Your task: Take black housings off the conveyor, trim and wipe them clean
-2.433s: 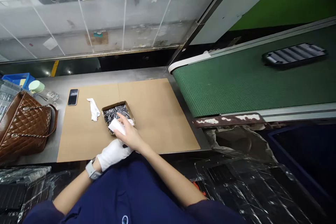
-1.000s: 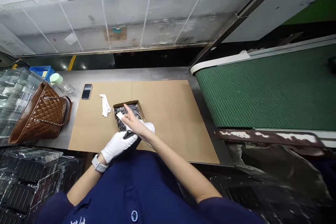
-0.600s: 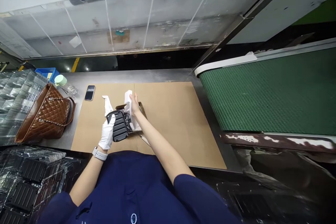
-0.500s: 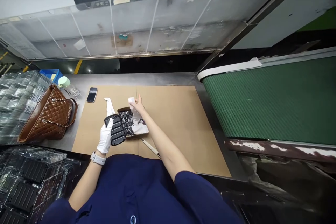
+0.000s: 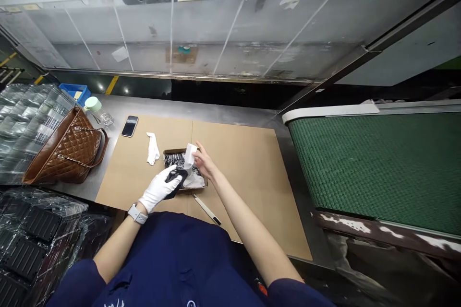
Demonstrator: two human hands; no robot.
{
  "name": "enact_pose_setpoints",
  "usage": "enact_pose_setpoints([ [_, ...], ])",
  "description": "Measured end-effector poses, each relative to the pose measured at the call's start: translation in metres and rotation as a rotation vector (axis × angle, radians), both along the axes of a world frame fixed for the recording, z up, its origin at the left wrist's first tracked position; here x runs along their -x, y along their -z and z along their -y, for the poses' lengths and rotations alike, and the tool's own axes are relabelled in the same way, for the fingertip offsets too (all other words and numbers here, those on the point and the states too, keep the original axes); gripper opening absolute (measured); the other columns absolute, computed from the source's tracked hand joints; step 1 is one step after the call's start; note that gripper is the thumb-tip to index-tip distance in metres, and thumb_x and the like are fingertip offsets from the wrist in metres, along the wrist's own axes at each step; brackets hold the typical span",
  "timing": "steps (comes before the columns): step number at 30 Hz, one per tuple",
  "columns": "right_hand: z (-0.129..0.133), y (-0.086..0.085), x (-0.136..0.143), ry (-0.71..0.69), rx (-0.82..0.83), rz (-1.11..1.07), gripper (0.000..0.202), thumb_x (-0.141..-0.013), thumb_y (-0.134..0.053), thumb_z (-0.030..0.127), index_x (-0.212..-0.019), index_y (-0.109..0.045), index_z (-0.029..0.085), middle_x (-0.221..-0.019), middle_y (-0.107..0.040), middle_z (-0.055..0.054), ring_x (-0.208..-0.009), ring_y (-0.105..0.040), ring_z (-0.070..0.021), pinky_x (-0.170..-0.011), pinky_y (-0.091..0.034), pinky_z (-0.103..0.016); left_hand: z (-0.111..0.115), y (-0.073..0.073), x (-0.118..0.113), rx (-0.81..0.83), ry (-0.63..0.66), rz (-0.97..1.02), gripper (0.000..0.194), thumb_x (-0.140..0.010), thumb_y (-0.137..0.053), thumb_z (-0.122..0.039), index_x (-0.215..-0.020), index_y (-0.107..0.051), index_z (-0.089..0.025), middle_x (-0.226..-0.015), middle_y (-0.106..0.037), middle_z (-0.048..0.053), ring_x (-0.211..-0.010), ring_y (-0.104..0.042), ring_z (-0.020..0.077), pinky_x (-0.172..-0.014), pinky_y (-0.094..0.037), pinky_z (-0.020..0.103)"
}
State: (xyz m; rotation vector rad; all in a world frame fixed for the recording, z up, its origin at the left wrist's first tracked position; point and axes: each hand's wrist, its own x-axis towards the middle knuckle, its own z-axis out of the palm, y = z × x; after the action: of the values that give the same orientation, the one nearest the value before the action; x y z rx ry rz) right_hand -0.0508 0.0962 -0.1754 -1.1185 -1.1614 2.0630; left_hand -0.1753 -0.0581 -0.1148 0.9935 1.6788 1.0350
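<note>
My left hand point(image 5: 157, 189), in a white glove, grips a black ribbed tray point(image 5: 175, 178) at the near left corner of a small cardboard box point(image 5: 168, 154) of dark small parts. My bare right hand point(image 5: 204, 163) holds a white cloth point(image 5: 190, 154) over the box, and the cloth hangs down onto the box's near side. The box sits on a brown cardboard sheet point(image 5: 248, 168) on a metal table point(image 5: 223, 111).
A white glove point(image 5: 152, 148) and a phone point(image 5: 129, 126) lie left of the box. A brown quilted bag point(image 5: 65, 151) stands at far left beside stacks of clear trays point(image 5: 21, 115). A thin tool point(image 5: 206, 209) lies by my right forearm. A green conveyor belt point(image 5: 378, 168) runs on the right.
My left hand has lowered the black tray from upright toward the box's near corner. My right hand pulled the white cloth back over the box. The view shifted left.
</note>
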Motion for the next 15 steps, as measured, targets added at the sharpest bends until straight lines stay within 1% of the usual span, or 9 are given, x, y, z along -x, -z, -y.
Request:
enact_pose_setpoints([
  [2, 0.008, -0.005, 0.007, -0.003, 0.012, -0.054, 0.059, -0.068, -0.058, 0.041, -0.124, -0.052, 0.025, -0.121, -0.063, -0.006, -0.111, -0.06, -0.0234, -0.094, -0.051, -0.039, -0.013, 0.007, -0.003, -0.014, 0.108, -0.008, 0.046, -0.081, -0.062, -0.034, -0.124, -0.057, -0.02, -0.121, -0.067, 0.008, -0.108, -0.063, 0.0215, -0.097, -0.047, 0.032],
  [3, 0.011, -0.006, 0.01, -0.001, 0.016, -0.072, 0.052, -0.069, -0.057, 0.043, -0.117, -0.056, 0.023, -0.117, -0.065, -0.006, -0.109, -0.061, -0.0244, -0.091, -0.052, -0.04, -0.019, 0.012, -0.004, -0.015, 0.16, -0.018, 0.044, -0.081, -0.062, -0.032, -0.123, -0.057, -0.021, -0.118, -0.068, 0.007, -0.106, -0.064, 0.021, -0.095, -0.048, 0.031],
  [4, 0.013, -0.008, 0.011, 0.007, 0.019, -0.083, 0.047, -0.07, -0.055, 0.045, -0.111, -0.058, 0.023, -0.112, -0.066, -0.007, -0.107, -0.061, -0.0254, -0.089, -0.052, -0.041, -0.025, 0.018, -0.005, -0.012, 0.205, -0.036, 0.038, -0.081, -0.062, -0.031, -0.118, -0.06, -0.021, -0.115, -0.07, 0.007, -0.103, -0.065, 0.0211, -0.094, -0.049, 0.031],
  [6, 0.013, -0.008, 0.011, 0.047, 0.014, -0.086, 0.043, -0.071, -0.053, 0.051, -0.103, -0.059, 0.023, -0.105, -0.067, -0.007, -0.103, -0.061, -0.0259, -0.086, -0.053, -0.041, -0.034, 0.031, -0.005, 0.015, 0.253, -0.098, 0.024, -0.084, -0.059, -0.032, -0.103, -0.067, -0.02, -0.105, -0.072, 0.008, -0.099, -0.065, 0.0234, -0.092, -0.049, 0.034],
  [8, 0.009, -0.007, 0.006, 0.101, -0.002, -0.071, 0.043, -0.071, -0.051, 0.056, -0.1, -0.057, 0.024, -0.103, -0.066, -0.006, -0.101, -0.061, -0.0253, -0.084, -0.053, -0.041, -0.037, 0.042, -0.002, 0.061, 0.251, -0.177, 0.022, -0.087, -0.055, -0.034, -0.091, -0.068, -0.017, -0.097, -0.072, 0.01, -0.094, -0.065, 0.0255, -0.091, -0.048, 0.041],
  [9, 0.008, -0.006, 0.002, 0.125, -0.013, -0.058, 0.045, -0.071, -0.05, 0.058, -0.1, -0.056, 0.025, -0.102, -0.065, -0.006, -0.099, -0.061, -0.0251, -0.083, -0.053, -0.041, -0.037, 0.046, 0.0, 0.084, 0.237, -0.213, 0.024, -0.089, -0.053, -0.035, -0.089, -0.068, -0.015, -0.094, -0.071, 0.011, -0.092, -0.065, 0.0253, -0.09, -0.048, 0.044],
  [11, 0.005, -0.005, -0.008, 0.162, -0.042, -0.026, 0.047, -0.069, -0.05, 0.06, -0.1, -0.054, 0.025, -0.101, -0.064, -0.006, -0.097, -0.061, -0.0249, -0.082, -0.053, -0.042, -0.034, 0.05, 0.006, 0.109, 0.203, -0.263, 0.025, -0.091, -0.053, -0.036, -0.093, -0.066, -0.015, -0.098, -0.069, 0.01, -0.094, -0.064, 0.0232, -0.091, -0.047, 0.046],
  [13, 0.007, -0.008, -0.017, 0.176, -0.082, 0.009, 0.05, -0.068, -0.053, 0.059, -0.105, -0.051, 0.026, -0.103, -0.063, -0.006, -0.098, -0.061, -0.025, -0.084, -0.052, -0.043, -0.028, 0.048, 0.011, 0.105, 0.168, -0.287, 0.025, -0.09, -0.056, -0.037, -0.1, -0.064, -0.015, -0.107, -0.066, 0.01, -0.099, -0.062, 0.0217, -0.094, -0.046, 0.046],
  [15, 0.014, -0.017, -0.025, 0.155, -0.137, 0.037, 0.053, -0.067, -0.057, 0.057, -0.11, -0.05, 0.027, -0.11, -0.062, -0.006, -0.104, -0.059, -0.0256, -0.091, -0.049, -0.045, -0.02, 0.041, 0.015, 0.078, 0.14, -0.289, 0.029, -0.089, -0.058, -0.038, -0.106, -0.064, -0.016, -0.116, -0.063, 0.011, -0.102, -0.061, 0.0223, -0.095, -0.046, 0.045],
])
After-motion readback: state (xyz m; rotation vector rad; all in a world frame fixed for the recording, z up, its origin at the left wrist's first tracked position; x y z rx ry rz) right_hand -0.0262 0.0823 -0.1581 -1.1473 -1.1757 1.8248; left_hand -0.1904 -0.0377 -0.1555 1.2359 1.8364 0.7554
